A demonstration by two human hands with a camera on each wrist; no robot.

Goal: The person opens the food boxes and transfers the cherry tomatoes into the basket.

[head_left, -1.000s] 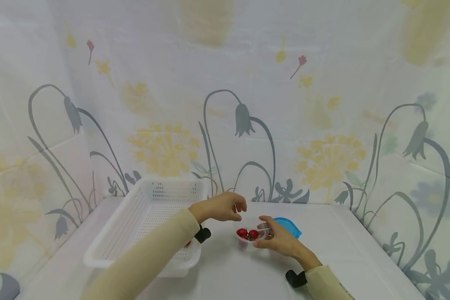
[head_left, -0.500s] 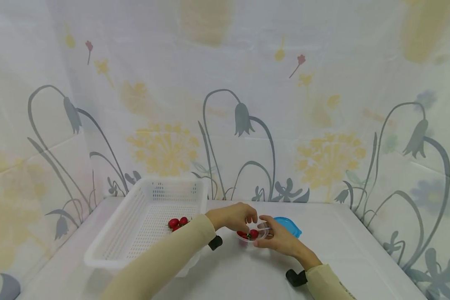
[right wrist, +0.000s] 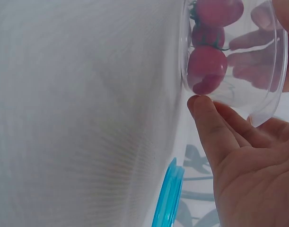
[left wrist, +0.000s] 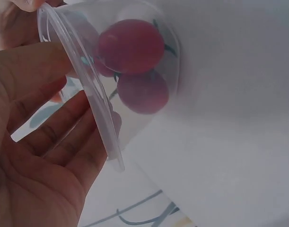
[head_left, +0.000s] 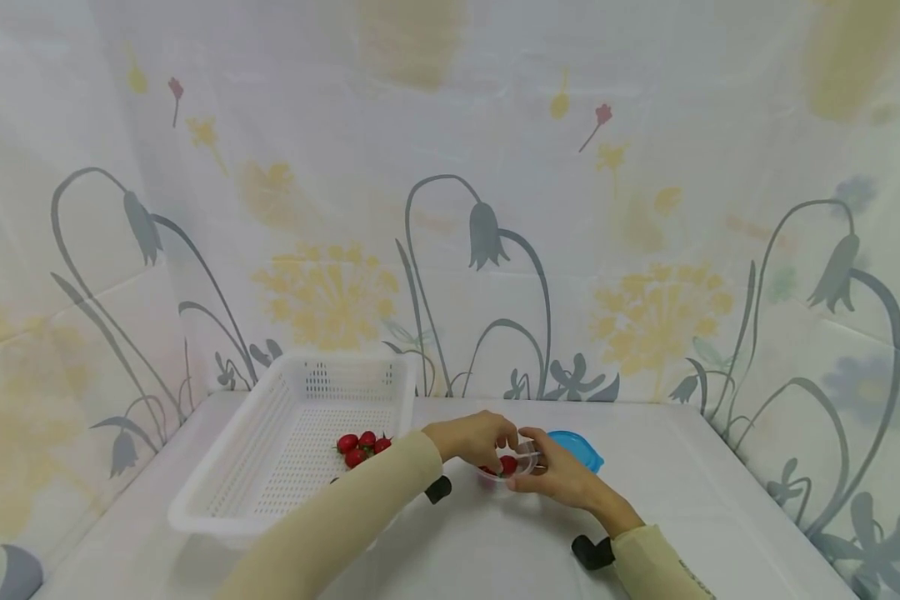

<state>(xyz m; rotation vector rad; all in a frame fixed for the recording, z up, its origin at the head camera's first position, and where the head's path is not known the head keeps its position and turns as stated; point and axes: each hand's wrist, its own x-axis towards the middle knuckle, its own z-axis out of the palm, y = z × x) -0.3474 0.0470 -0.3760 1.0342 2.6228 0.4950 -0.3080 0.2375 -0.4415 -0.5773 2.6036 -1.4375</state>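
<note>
Tub: one, clear plastic, round, with a lipped rim (left wrist: 105, 130), upright on the white-covered table (head_left: 690, 492), lidless; contents, at least three oval red cherry tomatoes (left wrist: 131, 46) with green stems. Right hand (head_left: 561, 478): thumb and fingers curled about the tub's side, gripping it, one fingertip low by the base. Left hand (head_left: 474, 439): reaching in over the rim, fingers spread within the tub, none seen closed round a tomato; whether the tips touch one cannot be told. Lid: one, translucent blue plastic, round with a tab (head_left: 577, 451), lying on the table just beyond the right hand. Basket: one, white perforated plastic, rectangular (head_left: 228, 450), to the left, holding a cluster of further red tomatoes (head_left: 356, 457), partly hidden by the cream sleeve (head_left: 352, 508). Hazards, as judged: the light tub could tip if the left fingers catch its rim; thin walls may flex under a hard squeeze; smooth, round fruit could slip from a loose pinch; a low-held sleeve could brush the basket's edge.
</note>
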